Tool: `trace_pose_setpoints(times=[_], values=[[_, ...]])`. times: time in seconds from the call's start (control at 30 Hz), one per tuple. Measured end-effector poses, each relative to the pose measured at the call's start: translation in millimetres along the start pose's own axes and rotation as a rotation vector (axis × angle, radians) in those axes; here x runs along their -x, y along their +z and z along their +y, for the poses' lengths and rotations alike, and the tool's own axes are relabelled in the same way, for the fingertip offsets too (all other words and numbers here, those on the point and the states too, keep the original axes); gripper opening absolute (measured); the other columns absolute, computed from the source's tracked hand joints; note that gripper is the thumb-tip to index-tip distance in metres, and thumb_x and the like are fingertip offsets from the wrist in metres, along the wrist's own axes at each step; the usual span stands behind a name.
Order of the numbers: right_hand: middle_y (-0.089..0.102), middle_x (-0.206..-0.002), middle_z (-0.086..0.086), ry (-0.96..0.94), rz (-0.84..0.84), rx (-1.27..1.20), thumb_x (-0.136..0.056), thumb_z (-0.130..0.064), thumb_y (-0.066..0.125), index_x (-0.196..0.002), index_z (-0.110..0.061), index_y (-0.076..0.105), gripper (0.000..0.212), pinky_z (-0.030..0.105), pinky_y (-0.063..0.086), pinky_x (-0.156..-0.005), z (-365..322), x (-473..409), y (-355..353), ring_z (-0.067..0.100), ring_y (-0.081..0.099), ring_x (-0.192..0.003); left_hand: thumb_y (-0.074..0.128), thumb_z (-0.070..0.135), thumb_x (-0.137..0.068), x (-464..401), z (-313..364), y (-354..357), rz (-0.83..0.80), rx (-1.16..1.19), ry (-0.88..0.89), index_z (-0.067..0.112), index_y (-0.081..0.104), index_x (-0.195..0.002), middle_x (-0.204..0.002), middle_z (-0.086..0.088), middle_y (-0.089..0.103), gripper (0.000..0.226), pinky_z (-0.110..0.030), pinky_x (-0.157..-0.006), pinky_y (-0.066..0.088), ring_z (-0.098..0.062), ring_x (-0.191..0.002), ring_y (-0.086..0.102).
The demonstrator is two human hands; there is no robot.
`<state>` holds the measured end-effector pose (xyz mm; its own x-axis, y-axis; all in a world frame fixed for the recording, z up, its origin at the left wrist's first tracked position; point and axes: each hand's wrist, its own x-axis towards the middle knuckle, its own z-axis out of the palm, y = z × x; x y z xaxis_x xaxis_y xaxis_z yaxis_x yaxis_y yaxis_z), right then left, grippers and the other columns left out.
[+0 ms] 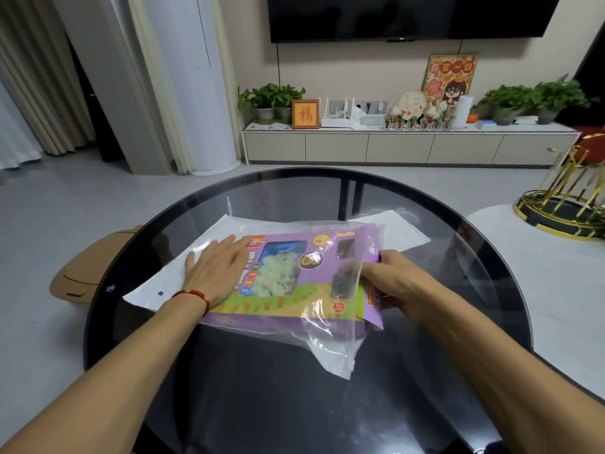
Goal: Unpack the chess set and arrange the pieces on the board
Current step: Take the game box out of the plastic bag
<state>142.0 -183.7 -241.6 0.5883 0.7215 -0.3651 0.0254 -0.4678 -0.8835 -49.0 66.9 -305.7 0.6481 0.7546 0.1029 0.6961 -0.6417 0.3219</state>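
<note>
A: Location of the box?

B: The purple box (294, 276) lies flat near the middle of the round glass table (474, 263). It sits partly inside a clear bag (330, 342), which covers its right end and trails off toward the near edge. Under the box's far and left sides lies a white sheet (157, 286).

A: Contents?

B: A window in the lid shows pale pieces (280, 273) packed together. Individual shapes cannot be made out.

A: Left hand?

B: The left hand (216, 273) lies palm down, fingers straight and spread, pressing the box's left end and overlapping the sheet. A red cord (193, 294) circles the wrist.

A: Right hand?

B: The right hand (389, 280) is at the box's right end, fingers curled, pinching the box edge together with the bag film.

A: Surroundings?

B: A gold wire rack (566, 204) stands on a white surface to the right. A cabinet (393, 147) with plants (268, 96) runs along the far wall under a television (409, 16).
</note>
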Motion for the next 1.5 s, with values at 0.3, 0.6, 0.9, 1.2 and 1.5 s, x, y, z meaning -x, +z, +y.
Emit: trace_pose_setpoints(times=[0.3,0.6,0.9,1.2,1.5], values=[[0.078,-0.097,0.014,0.110,-0.123,-0.111,-0.087,-0.015,0.073,-0.108,-0.006,0.071,0.023,0.035,0.061,-0.072,4,8,-25,0.026,0.074,-0.080,0.008,0.056,-0.103,-4,-6,5,-0.202,-0.009,-0.226,0.049,0.013,-0.156,-0.168,0.000,0.011,0.053,-0.062,-0.119,-0.006,-0.030,-0.155,0.006],[0.070,-0.081,0.016,-0.084,0.024,-0.364,-0.092,-0.014,0.057,-0.094,-0.009,0.063,0.007,0.035,0.058,-0.061,-5,15,-23,0.028,0.068,-0.063,0.007,0.056,-0.103,8,7,11,-0.147,-0.023,-0.151,0.046,0.012,-0.156,-0.168,-0.003,0.012,0.054,-0.063,-0.119,-0.005,-0.031,-0.155,0.005],[0.073,-0.079,0.017,-0.093,0.196,-0.397,-0.090,-0.012,0.058,-0.103,0.000,0.062,0.018,0.030,0.055,-0.047,-4,7,-16,0.025,0.069,-0.053,0.007,0.049,-0.105,14,-8,11,-0.131,-0.037,-0.101,0.045,0.012,-0.157,-0.168,0.002,0.013,0.052,-0.059,-0.120,-0.006,-0.024,-0.155,0.004],[0.074,-0.100,0.017,0.006,-0.050,-0.392,-0.089,-0.023,0.067,-0.127,-0.011,0.057,0.041,0.043,0.062,-0.068,10,-5,-35,0.032,0.073,-0.074,0.029,0.046,-0.106,18,8,1,0.002,0.070,-0.123,0.035,0.037,-0.153,-0.163,0.000,0.031,0.049,-0.057,-0.123,0.002,-0.025,-0.152,0.020],[0.075,-0.106,0.020,-0.001,-0.084,-0.249,-0.090,-0.013,0.062,-0.115,-0.010,0.065,0.025,0.046,0.060,-0.084,17,-24,-24,0.032,0.071,-0.085,0.023,0.053,-0.103,-6,86,3,-0.103,-0.027,0.134,0.050,0.029,-0.152,-0.165,0.009,0.024,0.049,-0.061,-0.119,0.003,-0.022,-0.154,0.014]])
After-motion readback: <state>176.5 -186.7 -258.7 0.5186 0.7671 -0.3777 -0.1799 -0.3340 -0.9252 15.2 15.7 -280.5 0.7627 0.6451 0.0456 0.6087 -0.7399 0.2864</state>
